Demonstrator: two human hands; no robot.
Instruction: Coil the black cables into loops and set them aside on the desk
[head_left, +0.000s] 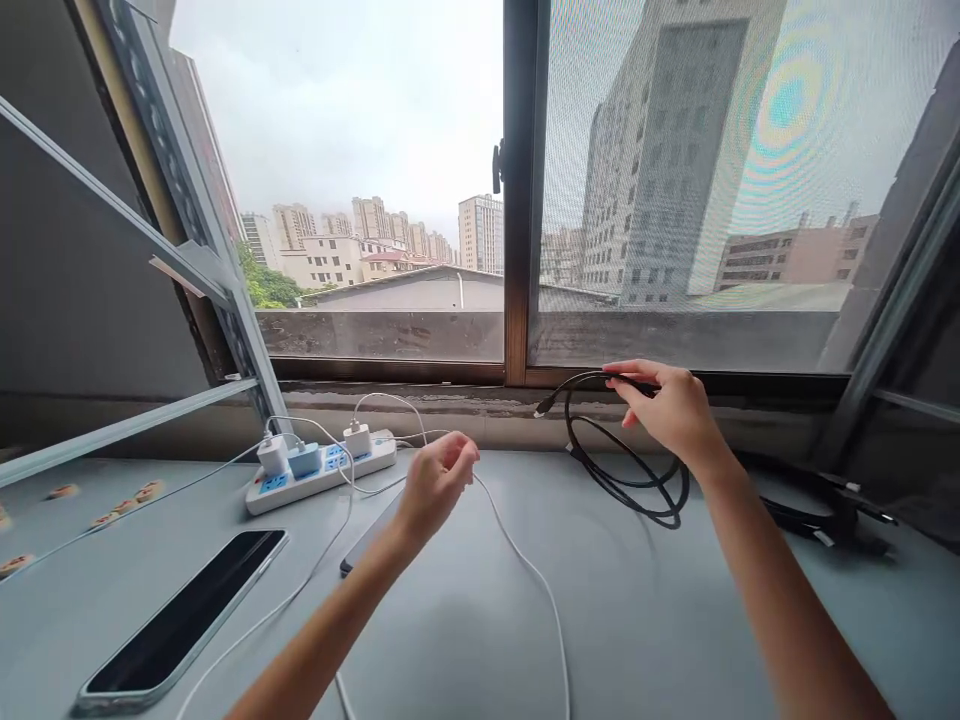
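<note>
My right hand (pixel 664 400) is closed on a looped black cable (pixel 615 485), lifted over the back of the grey table. The cable's connector end sticks out to the left of my fingers, and its loops hang below them. My left hand (pixel 442 480) is at the centre, its fingers curled together near a white cable (pixel 525 560); whatever they may hold is hidden. Partly behind my left wrist lies a dark-edged phone (pixel 367 540). A white power strip (pixel 322 472) with several plugs and white cables is left of my left hand.
A large phone with a black screen (pixel 187 610) lies at the left front. More black cables (pixel 817 510) rest at the right. Metal shelf posts (pixel 225 240) rise at both sides, and a window frame (pixel 516 200) stands behind the table (pixel 480 640).
</note>
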